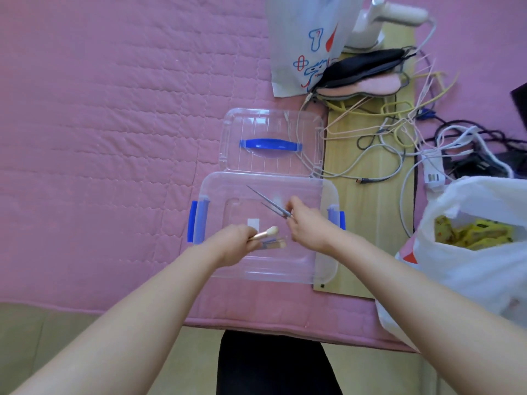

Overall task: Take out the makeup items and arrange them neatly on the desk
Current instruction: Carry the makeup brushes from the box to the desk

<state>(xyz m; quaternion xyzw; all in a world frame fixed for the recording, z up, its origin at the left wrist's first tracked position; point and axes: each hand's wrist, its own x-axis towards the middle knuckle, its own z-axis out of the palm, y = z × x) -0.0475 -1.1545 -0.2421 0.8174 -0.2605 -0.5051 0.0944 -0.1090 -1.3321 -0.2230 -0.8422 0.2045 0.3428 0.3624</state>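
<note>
On the pink quilted cover (pixel 99 115) stands one clear plastic box (pixel 328 269) with two blue latches; above it the left hand (pixel 232 248) grips two soft-tipped brushes (pixel 266 233); the right hand (pixel 306 225) pinches two thin grey pointed sticks (pixel 265 199); its clear lid (pixel 271 141) lies behind.

Two bare forearms enter from 7 and 5 o'clock, uncovered to the frame edge, no sleeves showing; the left hand (pixel 236 246) and right hand (pixel 306 223) carry no visible rings, watch or bracelets; dark trousers (pixel 273 366) show at 6 o'clock.
</note>
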